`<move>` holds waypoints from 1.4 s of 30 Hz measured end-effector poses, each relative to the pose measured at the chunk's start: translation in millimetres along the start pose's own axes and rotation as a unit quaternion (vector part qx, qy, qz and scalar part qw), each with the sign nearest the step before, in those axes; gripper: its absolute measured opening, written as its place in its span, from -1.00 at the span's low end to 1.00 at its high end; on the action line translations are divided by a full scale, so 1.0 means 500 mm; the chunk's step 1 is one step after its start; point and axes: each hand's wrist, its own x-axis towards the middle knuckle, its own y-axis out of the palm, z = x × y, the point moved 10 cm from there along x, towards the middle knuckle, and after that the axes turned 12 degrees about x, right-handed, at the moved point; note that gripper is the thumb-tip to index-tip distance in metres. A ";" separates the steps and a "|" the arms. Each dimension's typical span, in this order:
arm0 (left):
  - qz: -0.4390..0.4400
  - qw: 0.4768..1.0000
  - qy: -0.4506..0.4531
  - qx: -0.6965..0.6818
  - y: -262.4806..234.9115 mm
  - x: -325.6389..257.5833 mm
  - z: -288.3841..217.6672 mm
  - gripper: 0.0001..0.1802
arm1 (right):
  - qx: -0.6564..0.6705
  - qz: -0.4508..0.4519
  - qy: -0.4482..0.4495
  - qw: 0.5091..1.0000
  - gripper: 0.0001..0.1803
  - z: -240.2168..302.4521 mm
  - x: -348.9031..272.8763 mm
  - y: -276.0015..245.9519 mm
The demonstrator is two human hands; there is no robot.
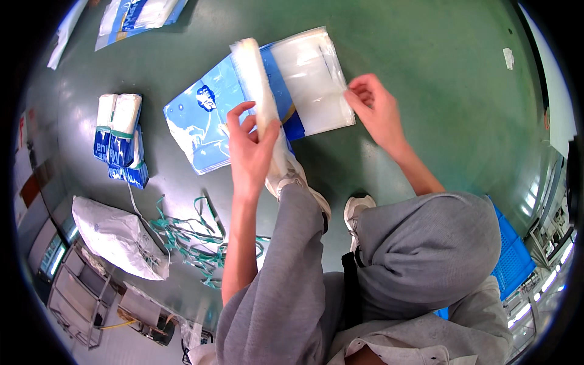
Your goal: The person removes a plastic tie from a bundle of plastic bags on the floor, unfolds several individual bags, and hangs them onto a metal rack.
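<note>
Above the green floor point(438, 91), left hand point(249, 149) grip clenched around white roll point(258, 79), right hand point(376, 109) pinching clear bag point(313, 79) edge

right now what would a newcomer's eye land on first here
The left hand grips a rolled white bundle upright at centre, while the right hand pinches the edge of a clear plastic bag lying on blue and white bags on the green floor. Lower left, green straps lie tangled beside a white sack.
</note>
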 end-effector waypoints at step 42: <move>0.135 0.991 -0.007 -0.001 0.077 -0.039 0.030 -0.60 | 0.171 0.113 0.126 0.971 -0.52 -0.020 -0.020 0.177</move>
